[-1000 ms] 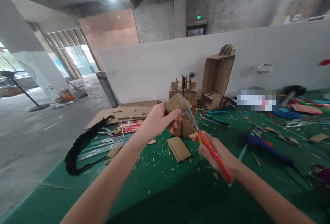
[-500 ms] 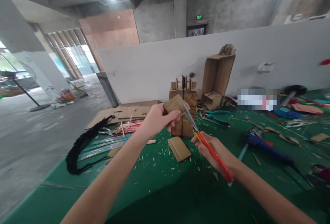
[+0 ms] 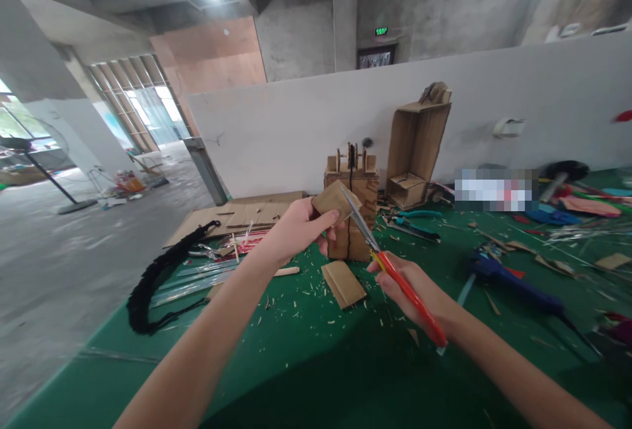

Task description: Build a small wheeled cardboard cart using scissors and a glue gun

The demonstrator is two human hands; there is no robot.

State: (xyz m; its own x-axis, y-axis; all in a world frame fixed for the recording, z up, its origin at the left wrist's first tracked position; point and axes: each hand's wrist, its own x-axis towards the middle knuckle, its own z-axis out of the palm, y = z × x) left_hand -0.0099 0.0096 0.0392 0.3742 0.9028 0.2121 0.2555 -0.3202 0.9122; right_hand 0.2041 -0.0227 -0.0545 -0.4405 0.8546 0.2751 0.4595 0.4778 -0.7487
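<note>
Barely anything has shifted in the last second: both hands have drifted slightly left, and the scissors (image 3: 395,274) seem to reach a little farther across the card (image 3: 330,201), so the cutting looks to be still in hand. The left hand (image 3: 307,224) pinches the card between thumb and fingers, in front of the box (image 3: 365,187) and above the table (image 3: 266,356). The right hand (image 3: 409,284) is curled round the scissors' handles; how far the blades gape, I cannot tell

Loose cardbd pc (image 3: 344,284) lies on tbl (image 3: 286,376), box (image 3: 368,195) behind it, glue gun (image 3: 513,287) R, floor fan (image 3: 49,177) far L.
</note>
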